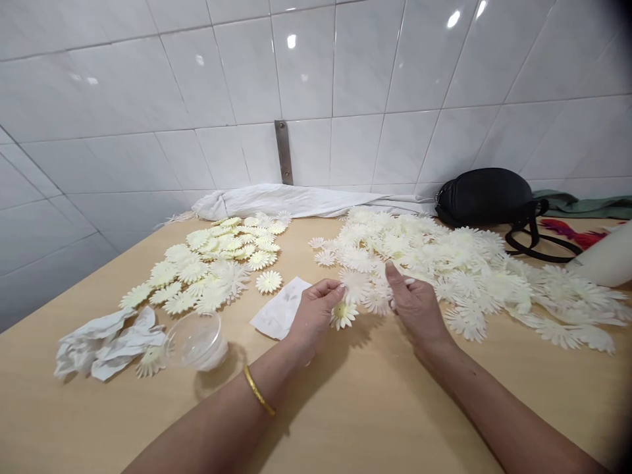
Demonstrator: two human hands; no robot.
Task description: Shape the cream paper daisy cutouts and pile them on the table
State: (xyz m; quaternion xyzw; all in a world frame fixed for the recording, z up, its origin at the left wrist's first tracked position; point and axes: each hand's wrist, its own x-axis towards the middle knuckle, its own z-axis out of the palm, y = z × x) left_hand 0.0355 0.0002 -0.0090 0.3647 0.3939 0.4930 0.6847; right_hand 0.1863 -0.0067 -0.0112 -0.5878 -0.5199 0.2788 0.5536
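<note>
My left hand (315,313) pinches a pale yellow flower cutout (344,316) with pointed petals between thumb and fingertips. Just above it a white flower cutout (355,284) shows, and I cannot tell whether it is held or lies behind. My right hand (419,313) is closed, thumb up and fingers curled, at the near edge of a large heap of white flower cutouts (419,247). What its fingertips hold, if anything, is hidden. Beside my left hand lies a folded white tissue (281,309). Left of that stands a clear plastic cup (197,339) with whitish contents.
A pile of yellowish flower cutouts (197,266) covers the left of the wooden table (355,421). Crumpled tissue (111,342) lies nearer. A white cloth (296,201) runs along the tiled wall. At right are a black bag (486,196) and a white cylindrical object (605,257).
</note>
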